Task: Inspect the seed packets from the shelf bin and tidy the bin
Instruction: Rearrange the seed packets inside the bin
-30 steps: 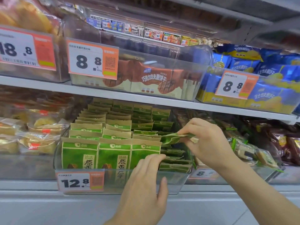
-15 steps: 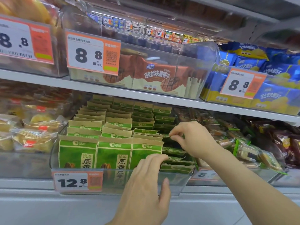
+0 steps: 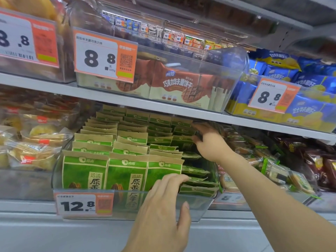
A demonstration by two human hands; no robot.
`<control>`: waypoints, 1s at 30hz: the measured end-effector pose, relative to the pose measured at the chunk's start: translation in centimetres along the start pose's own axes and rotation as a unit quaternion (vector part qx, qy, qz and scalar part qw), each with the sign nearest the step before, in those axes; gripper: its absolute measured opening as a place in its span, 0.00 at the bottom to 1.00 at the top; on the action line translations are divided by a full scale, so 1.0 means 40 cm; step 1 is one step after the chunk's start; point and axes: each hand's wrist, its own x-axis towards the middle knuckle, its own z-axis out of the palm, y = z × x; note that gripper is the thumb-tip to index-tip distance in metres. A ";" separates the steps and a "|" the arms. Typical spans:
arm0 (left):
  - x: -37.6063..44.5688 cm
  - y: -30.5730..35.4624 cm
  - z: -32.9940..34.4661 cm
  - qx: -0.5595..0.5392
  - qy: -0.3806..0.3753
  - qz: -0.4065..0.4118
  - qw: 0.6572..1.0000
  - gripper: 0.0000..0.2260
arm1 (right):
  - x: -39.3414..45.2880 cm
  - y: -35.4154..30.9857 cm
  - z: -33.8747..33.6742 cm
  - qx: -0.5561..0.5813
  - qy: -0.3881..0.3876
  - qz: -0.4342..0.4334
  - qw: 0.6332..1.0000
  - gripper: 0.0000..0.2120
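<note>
Packets [image 3: 127, 151] of green seeds fill the clear bin [image 3: 192, 206] on the lower shelf [image 3: 27, 206], standing upright in three rows on the left, while a loose pile of packets [image 3: 196, 180] lies flat at the bin's right end. Our left hand [image 3: 161, 206] rests at the bin's front wall, fingers straight and close together, their tips touching the top edge of the front packet [image 3: 164, 171] in the third row, thumb held apart over the clear wall; it sits much as it did a second ago. Our right hand [image 3: 209, 140] has changed most: a second ago it pinched a flat packet above the loose pile, and half a second ago it hovered lower over that pile with fingers curled. Now it has reached farther back, under the upper shelf [image 3: 127, 100], with fingers against the rear packets [image 3: 181, 131] of the right-hand row. The fingertips are blurred and partly hidden, so we cannot tell whether they pinch a packet or merely press on it. The packet it held earlier is no longer in the hand. A price tag [image 3: 83, 204] reading 12.8 hangs on the bin's front left. Above, a bin of brown biscuit boxes [image 3: 178, 88] carries an 8.8 tag [image 3: 105, 57].
</note>
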 end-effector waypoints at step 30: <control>-0.040 0.061 -0.082 -0.066 0.097 -0.010 0.993 0.23 | -0.414 -0.085 -0.149 0.227 0.356 -0.143 0.895 0.11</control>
